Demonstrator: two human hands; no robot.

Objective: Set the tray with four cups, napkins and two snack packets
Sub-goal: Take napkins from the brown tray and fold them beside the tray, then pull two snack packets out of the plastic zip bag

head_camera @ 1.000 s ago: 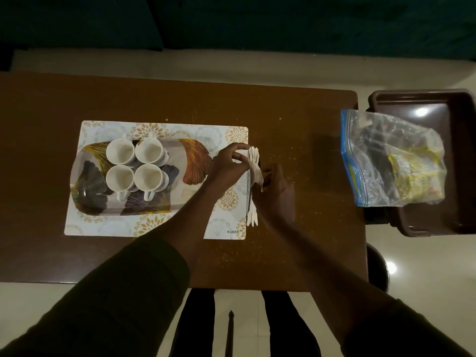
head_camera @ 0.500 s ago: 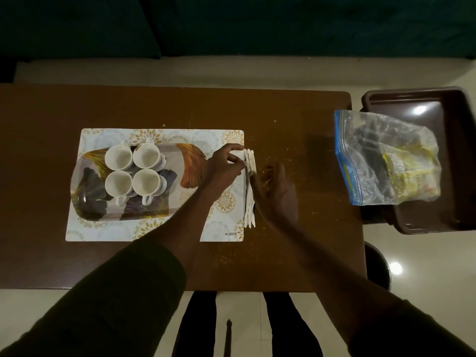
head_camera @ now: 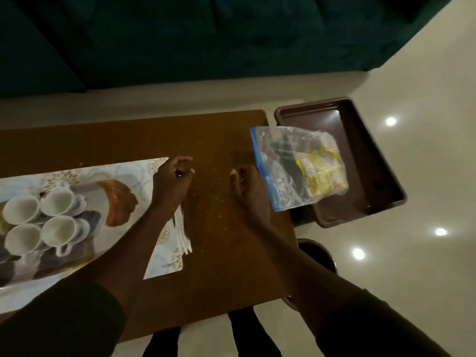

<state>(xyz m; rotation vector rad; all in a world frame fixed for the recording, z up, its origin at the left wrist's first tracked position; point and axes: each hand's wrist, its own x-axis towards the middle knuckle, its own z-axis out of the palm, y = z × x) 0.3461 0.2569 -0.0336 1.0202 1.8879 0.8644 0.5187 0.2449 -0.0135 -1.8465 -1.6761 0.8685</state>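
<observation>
On the left part of the bench (head_camera: 221,140) lies my patterned placemat (head_camera: 159,253), and on it the tray (head_camera: 117,199) with its leaf print. Four white cups (head_camera: 41,222) stand clustered on the tray's left half, packed two by two and touching; the tray's right half is bare. My left hand (head_camera: 171,184) hovers over the placemat's right edge near its far corner, fingers (head_camera: 184,161) loosely curled with a narrow gap, holding nothing I can see. Below my left wrist the white napkins (head_camera: 183,235) lie in a thin stack along the placemat's right edge, partly on the bare wood, not on the tray. My right hand (head_camera: 248,191) is over the bench towards its right edge, fingers half curled and empty, its knuckles just beside the clear zip bag (head_camera: 286,176). That bag rests across the bench's right edge and the rim of a brown bin (head_camera: 373,161) standing beside the bench. Yellow snack packets (head_camera: 320,173) show inside the bag, at its right end, over the bin
</observation>
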